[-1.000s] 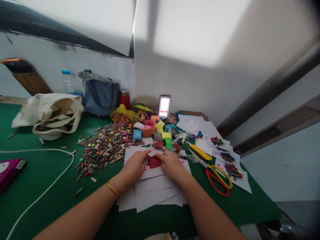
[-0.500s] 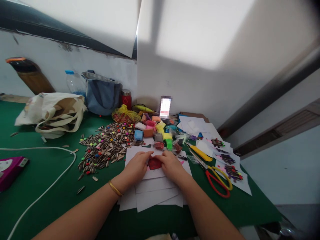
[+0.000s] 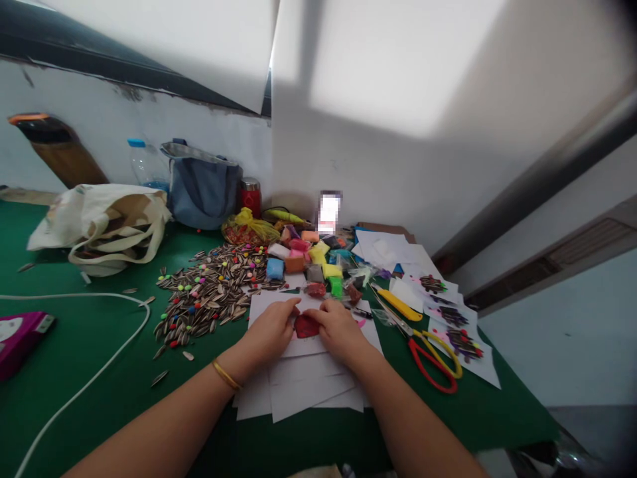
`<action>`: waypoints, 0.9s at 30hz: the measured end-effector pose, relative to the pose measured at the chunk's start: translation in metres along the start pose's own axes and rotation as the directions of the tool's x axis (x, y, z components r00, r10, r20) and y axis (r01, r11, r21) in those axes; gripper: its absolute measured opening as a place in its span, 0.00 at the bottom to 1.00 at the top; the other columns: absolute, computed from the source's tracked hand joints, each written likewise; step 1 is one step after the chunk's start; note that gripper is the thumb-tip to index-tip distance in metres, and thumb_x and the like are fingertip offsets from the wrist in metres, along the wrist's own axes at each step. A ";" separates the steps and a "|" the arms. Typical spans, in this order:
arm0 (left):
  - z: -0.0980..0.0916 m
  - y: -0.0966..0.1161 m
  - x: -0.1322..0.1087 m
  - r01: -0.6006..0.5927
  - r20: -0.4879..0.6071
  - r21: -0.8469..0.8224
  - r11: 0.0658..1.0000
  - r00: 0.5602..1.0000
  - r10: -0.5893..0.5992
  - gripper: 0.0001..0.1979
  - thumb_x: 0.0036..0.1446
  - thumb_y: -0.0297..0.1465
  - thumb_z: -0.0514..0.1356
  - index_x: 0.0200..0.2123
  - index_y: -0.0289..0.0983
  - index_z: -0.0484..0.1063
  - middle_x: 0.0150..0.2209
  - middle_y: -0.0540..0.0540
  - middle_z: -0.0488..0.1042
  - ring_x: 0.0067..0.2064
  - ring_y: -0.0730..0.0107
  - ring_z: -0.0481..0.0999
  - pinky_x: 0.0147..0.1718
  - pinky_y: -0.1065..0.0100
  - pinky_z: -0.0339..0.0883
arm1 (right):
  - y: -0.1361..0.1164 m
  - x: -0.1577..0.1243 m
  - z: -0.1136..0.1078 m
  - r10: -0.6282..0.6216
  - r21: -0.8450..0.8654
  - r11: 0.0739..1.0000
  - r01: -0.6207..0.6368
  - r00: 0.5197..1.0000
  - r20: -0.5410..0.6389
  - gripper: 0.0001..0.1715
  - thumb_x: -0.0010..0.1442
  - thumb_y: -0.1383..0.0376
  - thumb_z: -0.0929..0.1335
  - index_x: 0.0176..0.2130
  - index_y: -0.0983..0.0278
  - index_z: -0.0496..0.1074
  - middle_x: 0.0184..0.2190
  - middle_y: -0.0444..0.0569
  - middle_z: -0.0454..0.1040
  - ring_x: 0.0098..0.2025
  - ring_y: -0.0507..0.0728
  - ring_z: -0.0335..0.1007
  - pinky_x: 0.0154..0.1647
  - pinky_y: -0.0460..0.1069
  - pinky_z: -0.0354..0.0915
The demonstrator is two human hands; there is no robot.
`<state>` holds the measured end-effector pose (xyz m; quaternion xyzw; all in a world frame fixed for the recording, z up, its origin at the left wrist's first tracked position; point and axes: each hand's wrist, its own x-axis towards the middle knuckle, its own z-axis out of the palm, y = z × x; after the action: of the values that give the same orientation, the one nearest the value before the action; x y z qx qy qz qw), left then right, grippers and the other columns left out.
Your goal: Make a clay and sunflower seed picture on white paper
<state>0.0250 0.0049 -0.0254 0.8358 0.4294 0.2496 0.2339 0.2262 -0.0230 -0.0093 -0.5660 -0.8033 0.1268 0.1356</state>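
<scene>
A flattened, dark red piece of modelling clay (image 3: pixel 307 326) lies on the top sheet of a stack of white paper (image 3: pixel 308 388). My left hand (image 3: pixel 273 326) curls along its left edge, with the fingers bent together and touching it. From the other side my right hand (image 3: pixel 340 326) presses thumb and fingertips onto its right and upper edge. Parts of the clay are hidden under the fingers. Just beyond the hands lie several small packs of coloured clay (image 3: pixel 294 264). A black pen-like thing (image 3: pixel 362 313) rests by my right hand.
Striped sunflower seeds with coloured beads (image 3: pixel 209 289) are heaped on the left. Scissors (image 3: pixel 423 352) and a yellow cutter (image 3: pixel 401 304) lie right. Decorated paper sheets (image 3: pixel 465 352) line the right edge. Behind stand a phone (image 3: pixel 329 212), blue bag (image 3: pixel 204 189) and white bag (image 3: pixel 99 216).
My left fingertips have drawn back slightly to the left, so a little more of the red clay's top shows. My right hand has barely moved.
</scene>
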 end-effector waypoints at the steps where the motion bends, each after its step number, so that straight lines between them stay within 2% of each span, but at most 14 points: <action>1: -0.001 0.001 0.000 -0.010 0.003 -0.009 1.000 1.000 0.011 0.27 0.56 0.23 0.56 0.60 0.36 0.61 0.48 0.41 0.75 0.51 0.59 0.73 0.54 0.56 0.65 | -0.001 0.000 0.001 0.000 0.015 1.000 0.000 1.000 -0.015 0.30 0.59 0.75 0.62 0.56 0.54 0.71 0.42 0.49 0.65 0.47 0.58 0.59 0.48 0.51 0.56; 4: -0.003 0.004 -0.002 -0.020 0.033 -0.020 1.000 0.999 0.021 0.37 0.49 0.29 0.65 0.63 0.35 0.58 0.51 0.38 0.73 0.53 0.53 0.71 0.55 0.53 0.65 | -0.004 0.001 0.003 0.000 0.047 0.999 0.002 0.999 -0.047 0.30 0.58 0.75 0.62 0.55 0.54 0.72 0.43 0.49 0.64 0.47 0.58 0.58 0.51 0.51 0.56; 7: -0.003 0.006 -0.003 0.004 0.052 -0.008 1.000 0.999 -0.004 0.42 0.45 0.29 0.67 0.64 0.35 0.56 0.53 0.37 0.71 0.56 0.50 0.70 0.57 0.51 0.63 | -0.006 0.002 0.004 -0.002 0.055 0.998 0.005 0.999 -0.054 0.28 0.57 0.74 0.63 0.53 0.53 0.74 0.44 0.49 0.64 0.48 0.58 0.57 0.52 0.52 0.55; 12: -0.001 0.006 -0.003 0.011 0.061 0.035 0.999 0.998 -0.013 0.44 0.46 0.29 0.66 0.65 0.34 0.52 0.60 0.33 0.64 0.62 0.48 0.63 0.61 0.48 0.58 | -0.008 0.003 0.004 -0.015 0.054 0.998 0.018 0.999 -0.052 0.25 0.58 0.73 0.63 0.51 0.54 0.75 0.46 0.49 0.65 0.50 0.59 0.57 0.54 0.53 0.54; 17: 0.000 0.006 -0.003 0.027 0.063 0.038 0.999 0.998 -0.029 0.46 0.46 0.30 0.66 0.67 0.34 0.49 0.62 0.34 0.61 0.63 0.48 0.61 0.62 0.50 0.58 | -0.012 0.003 0.005 -0.047 0.025 0.999 0.048 0.998 -0.046 0.25 0.58 0.71 0.64 0.52 0.52 0.73 0.48 0.49 0.65 0.52 0.60 0.56 0.55 0.54 0.53; 21: -0.001 0.006 -0.003 0.038 0.060 0.035 0.999 0.997 -0.040 0.47 0.46 0.30 0.66 0.67 0.37 0.50 0.61 0.35 0.60 0.63 0.48 0.61 0.62 0.50 0.58 | -0.014 0.003 0.003 -0.064 0.007 0.998 0.064 0.997 -0.030 0.21 0.59 0.71 0.64 0.48 0.52 0.75 0.50 0.48 0.65 0.53 0.60 0.56 0.56 0.54 0.53; 27: -0.002 0.008 -0.002 0.018 0.060 0.029 0.999 0.998 -0.020 0.46 0.46 0.29 0.66 0.67 0.36 0.50 0.60 0.34 0.62 0.62 0.48 0.63 0.61 0.50 0.60 | -0.014 0.001 0.004 -0.085 -0.006 0.996 0.084 0.996 -0.024 0.25 0.58 0.70 0.65 0.52 0.50 0.74 0.57 0.47 0.63 0.58 0.61 0.53 0.59 0.56 0.51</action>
<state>0.0277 -0.0007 -0.0199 0.8420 0.4336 0.2159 0.2373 0.2123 -0.0272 -0.0079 -0.5333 -0.8251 0.1119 0.1491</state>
